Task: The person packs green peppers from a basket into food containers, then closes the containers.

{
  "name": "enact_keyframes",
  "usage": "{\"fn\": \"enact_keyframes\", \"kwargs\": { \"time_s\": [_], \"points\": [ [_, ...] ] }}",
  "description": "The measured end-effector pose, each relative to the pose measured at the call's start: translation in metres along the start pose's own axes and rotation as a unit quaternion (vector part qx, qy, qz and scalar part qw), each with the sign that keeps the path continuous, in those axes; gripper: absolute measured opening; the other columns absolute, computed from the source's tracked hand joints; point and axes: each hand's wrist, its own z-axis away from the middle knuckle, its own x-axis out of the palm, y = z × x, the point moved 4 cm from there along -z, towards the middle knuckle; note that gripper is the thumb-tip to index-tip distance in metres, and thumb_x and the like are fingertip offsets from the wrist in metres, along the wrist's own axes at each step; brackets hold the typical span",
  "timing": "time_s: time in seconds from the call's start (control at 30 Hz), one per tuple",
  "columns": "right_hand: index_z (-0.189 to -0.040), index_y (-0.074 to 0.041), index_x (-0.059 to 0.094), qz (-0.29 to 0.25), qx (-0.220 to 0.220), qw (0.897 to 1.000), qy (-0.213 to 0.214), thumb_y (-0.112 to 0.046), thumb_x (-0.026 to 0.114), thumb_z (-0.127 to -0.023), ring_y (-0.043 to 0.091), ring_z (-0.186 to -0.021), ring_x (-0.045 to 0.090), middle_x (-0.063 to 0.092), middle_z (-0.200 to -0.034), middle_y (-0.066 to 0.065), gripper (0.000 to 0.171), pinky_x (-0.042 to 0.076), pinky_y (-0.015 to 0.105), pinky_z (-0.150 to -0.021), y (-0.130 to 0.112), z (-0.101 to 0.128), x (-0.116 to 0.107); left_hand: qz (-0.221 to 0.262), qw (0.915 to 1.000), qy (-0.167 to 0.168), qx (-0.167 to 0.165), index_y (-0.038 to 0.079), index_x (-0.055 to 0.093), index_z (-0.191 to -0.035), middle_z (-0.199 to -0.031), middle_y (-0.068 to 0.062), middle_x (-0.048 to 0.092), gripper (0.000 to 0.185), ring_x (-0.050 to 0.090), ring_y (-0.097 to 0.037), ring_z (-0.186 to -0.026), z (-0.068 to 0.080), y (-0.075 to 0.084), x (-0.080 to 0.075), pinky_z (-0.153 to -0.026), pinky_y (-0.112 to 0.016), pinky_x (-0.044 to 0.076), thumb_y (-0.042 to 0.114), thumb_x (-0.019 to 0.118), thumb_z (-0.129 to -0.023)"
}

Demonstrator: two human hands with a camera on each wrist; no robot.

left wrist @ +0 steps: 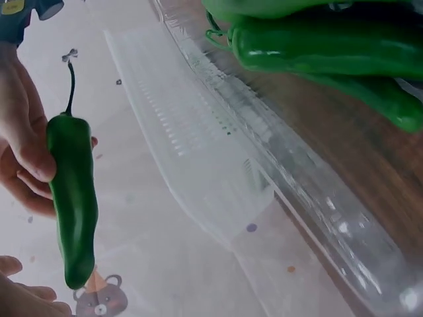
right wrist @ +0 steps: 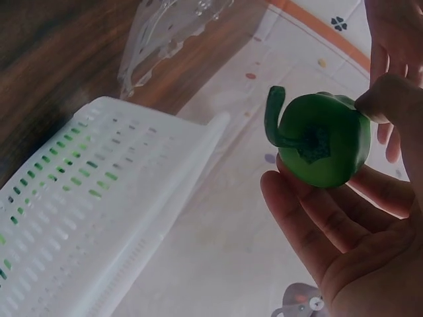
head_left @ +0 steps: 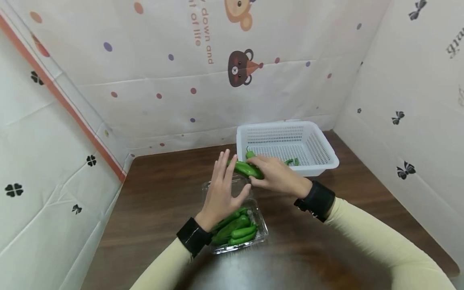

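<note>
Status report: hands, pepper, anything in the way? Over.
Right hand grips green pepper. Left hand close by, fingers extended, not gripping. Nothing visibly in the way.

The left hand [head_left: 222, 197] hides part of the clear clamshell box [head_left: 262, 223] and its green peppers [head_left: 243, 232] from me; the right hand [head_left: 277, 174] covers the near-left corner of the white plastic basket [head_left: 277, 137]. Some green bits [head_left: 296, 161] inside it are too small to name.

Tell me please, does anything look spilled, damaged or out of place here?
The backdrop looks odd: its printed bear lies sideways, so it may be hung turned. The held green pepper looks undamaged, and no spill shows.
</note>
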Motion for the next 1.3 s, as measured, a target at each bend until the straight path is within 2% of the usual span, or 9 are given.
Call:
{"fn": "enact_keyframes", "kwargs": {
  "time_s": [0.33, 0.7, 0.93, 1.13, 1.3],
  "points": [
    [-0.127, -0.004, 0.065, -0.002, -0.061, 0.998, -0.021, -0.019, 0.076, -0.091, 0.008, -0.072, 0.054, 0.064, -0.103, 0.003, 0.041, 0.049, 0.021, -0.06, -0.022, -0.002, 0.019, 0.009, 0.9997, -0.003, -0.022, 0.004, 0.027, -0.162, -0.17, -0.016, 0.017, 0.081, 0.014, -0.036, -0.156, 0.018, -0.007, -0.026, -0.121, -0.066, 0.019, 0.039, 0.062, -0.097],
    [-0.128, -0.006, 0.067, 0.025, -0.126, 0.99, -0.051, -0.02, 0.078, -0.091, 0.012, -0.078, 0.057, 0.065, -0.107, 0.006, 0.041, 0.051, 0.026, -0.063, -0.049, 0.0, 0.045, 0.012, 0.9986, -0.002, -0.051, 0.004, 0.026, -0.162, -0.17, -0.015, 0.017, 0.078, 0.014, -0.036, -0.157, 0.042, -0.021, -0.039, -0.123, -0.061, 0.017, 0.048, 0.049, -0.103],
    [-0.128, -0.008, 0.068, 0.063, -0.125, 0.985, -0.101, -0.026, 0.081, -0.09, 0.015, -0.084, 0.061, 0.063, -0.104, 0.005, 0.044, 0.054, 0.028, -0.065, -0.058, -0.001, 0.064, 0.011, 0.9976, 0.012, -0.067, 0.004, 0.026, -0.162, -0.17, -0.015, 0.016, 0.076, 0.014, -0.036, -0.157, 0.049, -0.028, -0.05, -0.124, -0.06, 0.016, 0.044, 0.052, -0.102],
    [-0.127, -0.011, 0.069, 0.073, -0.118, 0.982, -0.128, -0.027, 0.081, -0.091, 0.016, -0.083, 0.061, 0.063, -0.101, 0.004, 0.042, 0.053, 0.027, -0.063, -0.063, 0.0, 0.073, 0.017, 0.997, 0.02, -0.073, 0.003, 0.027, -0.162, -0.17, -0.015, 0.015, 0.075, 0.014, -0.036, -0.157, 0.052, -0.031, -0.054, -0.124, -0.06, 0.015, 0.043, 0.051, -0.103],
    [-0.127, -0.015, 0.068, 0.103, -0.12, 0.977, -0.14, -0.028, 0.081, -0.091, 0.019, -0.085, 0.06, 0.063, -0.102, 0.004, 0.04, 0.052, 0.029, -0.065, -0.065, 0.003, 0.084, 0.021, 0.9961, 0.021, -0.083, 0.006, 0.025, -0.163, -0.171, -0.014, 0.015, 0.076, 0.013, -0.035, -0.157, 0.056, -0.033, -0.056, -0.125, -0.059, 0.014, 0.04, 0.053, -0.102]
  ]
}}
